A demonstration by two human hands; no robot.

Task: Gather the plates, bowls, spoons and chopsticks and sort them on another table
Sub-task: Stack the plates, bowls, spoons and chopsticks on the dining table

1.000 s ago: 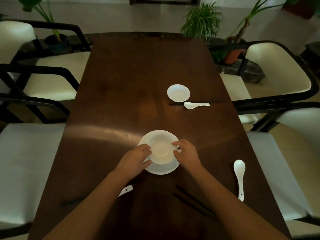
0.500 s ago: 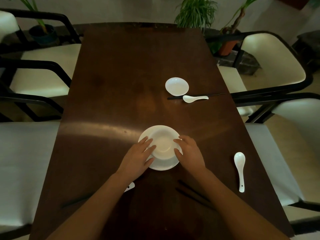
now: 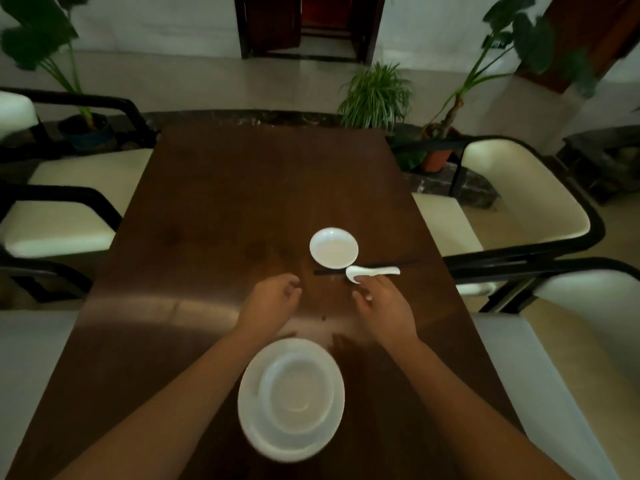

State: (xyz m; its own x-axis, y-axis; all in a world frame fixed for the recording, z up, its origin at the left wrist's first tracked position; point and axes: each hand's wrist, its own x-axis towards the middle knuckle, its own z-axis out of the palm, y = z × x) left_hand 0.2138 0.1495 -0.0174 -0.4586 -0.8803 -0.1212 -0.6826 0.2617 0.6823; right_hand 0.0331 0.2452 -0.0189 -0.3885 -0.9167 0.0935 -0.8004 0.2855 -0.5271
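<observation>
Since the earlier frames the bowl (image 3: pixel 296 393) nested on its plate (image 3: pixel 254 424) has been drawn back to the near edge of the table (image 3: pixel 194 209) and let go, and both hands have been carried forward toward the middle. The spoon and chopsticks seen before near the right and near edges are no longer in view.

The left hand (image 3: pixel 273 299) hangs over the table's middle with fingers loosely curled and nothing held. The right hand (image 3: pixel 382 304) is reached toward the second setting by the right edge; its fingertips (image 3: pixel 360 279) lie at the bowl end of the white spoon (image 3: pixel 372 271), and whether that end is already pinched cannot be told. The spoon lies across a pair of dark chopsticks (image 3: pixel 408 264), just nearward of a small dish (image 3: pixel 333 247).

The step in hand is judged to be the collection of this second setting. Next, a firm pinch on the spoon would be called for, with care that the chopsticks beneath are not rolled toward the right edge.
</observation>
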